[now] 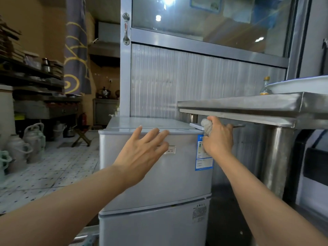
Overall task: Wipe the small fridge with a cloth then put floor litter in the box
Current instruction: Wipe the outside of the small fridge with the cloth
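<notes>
The small silver fridge (156,183) stands in the middle, with two doors and a blue label at the upper right of its top door. My left hand (142,153) is stretched out in front of the top door near its upper edge, fingers straight and spread. My right hand (217,139) grips a bunched pale cloth (207,125) at the fridge's top right corner, just under the steel counter. Whether the cloth touches the fridge is hard to tell. No litter or box is visible.
A steel counter (248,103) juts over the fridge's right side, on a thick steel leg (276,157). A tall metal-and-glass cabinet (195,77) stands behind. Left is tiled floor (49,167) with pale jugs (26,144), a folding stool (82,136) and shelves.
</notes>
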Available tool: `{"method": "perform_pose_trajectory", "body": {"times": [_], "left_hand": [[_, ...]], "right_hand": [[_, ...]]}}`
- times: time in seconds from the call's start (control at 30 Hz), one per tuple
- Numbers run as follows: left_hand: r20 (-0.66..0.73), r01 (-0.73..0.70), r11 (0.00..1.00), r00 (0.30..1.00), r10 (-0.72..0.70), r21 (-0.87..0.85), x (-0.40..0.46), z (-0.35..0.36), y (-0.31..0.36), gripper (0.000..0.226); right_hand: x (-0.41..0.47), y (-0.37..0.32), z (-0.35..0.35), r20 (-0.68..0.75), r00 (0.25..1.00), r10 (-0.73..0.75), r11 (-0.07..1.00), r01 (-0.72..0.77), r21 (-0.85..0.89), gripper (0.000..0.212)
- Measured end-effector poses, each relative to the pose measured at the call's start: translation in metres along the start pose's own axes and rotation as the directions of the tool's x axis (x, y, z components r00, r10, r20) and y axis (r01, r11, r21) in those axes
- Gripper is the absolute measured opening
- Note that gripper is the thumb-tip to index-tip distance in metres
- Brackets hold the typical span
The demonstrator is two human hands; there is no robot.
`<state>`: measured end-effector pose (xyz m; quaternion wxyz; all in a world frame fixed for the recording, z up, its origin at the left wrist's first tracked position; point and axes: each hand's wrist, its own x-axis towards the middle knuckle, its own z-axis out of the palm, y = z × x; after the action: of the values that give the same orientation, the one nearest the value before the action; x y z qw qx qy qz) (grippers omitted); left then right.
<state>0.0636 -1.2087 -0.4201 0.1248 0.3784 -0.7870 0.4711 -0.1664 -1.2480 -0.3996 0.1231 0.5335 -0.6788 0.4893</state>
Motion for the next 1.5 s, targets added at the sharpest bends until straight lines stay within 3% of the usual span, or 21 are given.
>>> {"method": "perform_pose_trajectory", "body": {"times": [0.17, 0.3, 0.5, 0.73, 0.97, 1.13, 1.3, 1.5], "left_hand": [[0.002, 0.092, 0.995, 0.996, -0.092, -0.027, -0.017, 0.002, -0.011, 0.070], [0.002, 0.199, 0.979, 0.980, -0.199, -0.045, -0.032, -0.001, -0.021, 0.079], [-0.017, 0.333, 0.934, 0.941, -0.338, -0.128, -0.057, -0.001, -0.037, 0.082], [0.004, 0.440, 0.816, 0.881, -0.473, -0.376, -0.076, 0.007, -0.047, 0.083], [0.088, 0.501, 0.598, 0.807, -0.584, -0.626, -0.099, 0.014, -0.051, 0.090], [0.149, 0.596, 0.498, 0.722, -0.676, -0.630, -0.120, 0.022, -0.064, 0.090], [0.156, 0.660, 0.530, 0.692, -0.705, -0.532, -0.137, 0.020, -0.080, 0.087], [0.139, 0.679, 0.559, 0.686, -0.714, -0.477, -0.150, 0.012, -0.097, 0.089]], "right_hand": [[-0.015, -0.005, 0.007, -0.112, 0.990, -0.087, 0.996, 0.089, 0.014, 0.050], [-0.035, -0.025, 0.015, -0.117, 0.978, -0.172, 0.984, 0.176, 0.027, 0.056], [-0.048, -0.053, 0.016, -0.080, 0.994, -0.074, 0.994, 0.080, 0.072, 0.056], [-0.076, -0.097, 0.023, -0.035, 0.992, -0.120, 0.987, 0.123, 0.104, 0.056], [-0.109, -0.151, 0.036, 0.005, 0.971, -0.239, 0.962, 0.236, 0.141, 0.058], [-0.129, -0.187, 0.048, 0.029, 0.939, -0.342, 0.934, 0.336, 0.120, 0.057], [-0.145, -0.217, 0.054, 0.040, 0.917, -0.396, 0.913, 0.389, 0.122, 0.059], [-0.171, -0.244, 0.061, 0.179, 0.864, -0.470, 0.879, 0.439, 0.188, 0.051]]}}
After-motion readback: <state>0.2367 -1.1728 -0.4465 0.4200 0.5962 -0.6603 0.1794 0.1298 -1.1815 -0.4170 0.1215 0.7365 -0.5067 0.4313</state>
